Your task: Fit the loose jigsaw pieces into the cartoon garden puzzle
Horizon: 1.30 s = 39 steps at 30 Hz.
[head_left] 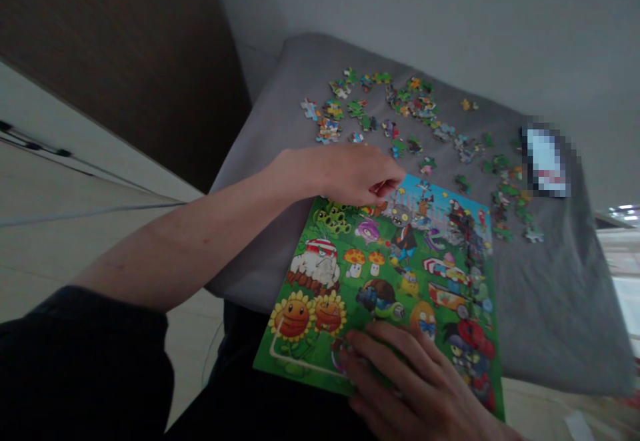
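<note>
A cartoon jigsaw puzzle board lies tilted toward me, partly over the near edge of a grey cloth-covered surface. Its picture has sunflowers, mushrooms and zombies on green. My left hand is closed with its fingers curled, over the board's far left edge. A thin edge shows between those fingers, too small to name. My right hand rests on the lower part of the board, fingers stretched out and somewhat apart, hiding that part of the picture. Loose jigsaw pieces are scattered beyond the board.
Grey cloth covers the surface, slightly wrinkled. A phone-like device with a lit, blurred screen is at the right. More jigsaw pieces lie near it. A pale wall stands behind, a dark panel at the left. A white cable runs toward the surface.
</note>
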{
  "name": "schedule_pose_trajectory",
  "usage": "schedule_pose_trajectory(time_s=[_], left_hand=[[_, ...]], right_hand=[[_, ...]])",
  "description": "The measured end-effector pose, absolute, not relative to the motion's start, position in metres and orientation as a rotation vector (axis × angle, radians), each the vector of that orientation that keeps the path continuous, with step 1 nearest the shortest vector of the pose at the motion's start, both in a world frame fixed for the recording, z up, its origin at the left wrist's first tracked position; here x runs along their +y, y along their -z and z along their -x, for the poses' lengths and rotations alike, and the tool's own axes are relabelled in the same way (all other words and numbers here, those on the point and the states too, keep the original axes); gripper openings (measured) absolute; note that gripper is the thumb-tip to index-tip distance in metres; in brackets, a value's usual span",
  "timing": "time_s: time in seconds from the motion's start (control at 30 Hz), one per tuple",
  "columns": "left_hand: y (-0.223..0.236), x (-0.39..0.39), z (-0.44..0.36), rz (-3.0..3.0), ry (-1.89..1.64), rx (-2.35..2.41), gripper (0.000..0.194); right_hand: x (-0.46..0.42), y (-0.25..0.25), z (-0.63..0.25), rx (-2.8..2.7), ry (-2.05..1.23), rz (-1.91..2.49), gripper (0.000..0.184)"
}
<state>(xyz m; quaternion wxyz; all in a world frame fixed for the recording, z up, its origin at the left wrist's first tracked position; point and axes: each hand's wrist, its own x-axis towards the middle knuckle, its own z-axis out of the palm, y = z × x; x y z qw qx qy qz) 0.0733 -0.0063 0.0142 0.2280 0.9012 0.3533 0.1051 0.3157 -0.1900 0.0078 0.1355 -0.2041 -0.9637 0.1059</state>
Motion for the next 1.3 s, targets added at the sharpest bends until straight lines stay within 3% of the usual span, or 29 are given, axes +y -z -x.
schedule_pose_trajectory(time_s=[0.47, 0.73, 1.3], left_hand=[[-0.011, -0.006, -0.075, -2.500, -0.272, 0.978, 0.007], [-0.013, -0.007, -0.074, -2.486, -0.256, 0.971, 0.007], [-0.014, -0.007, -0.074, -2.503, -0.258, 0.979, 0.009]], right_hand=[[-0.186, -0.007, -0.319, -2.812, -0.340, 0.534, 0.029], [-0.173, -0.005, -0.297, -2.980, -0.223, 0.418, 0.050], [-0.155, -0.018, -0.310, -2.960, -0.068, 0.573, 0.044]])
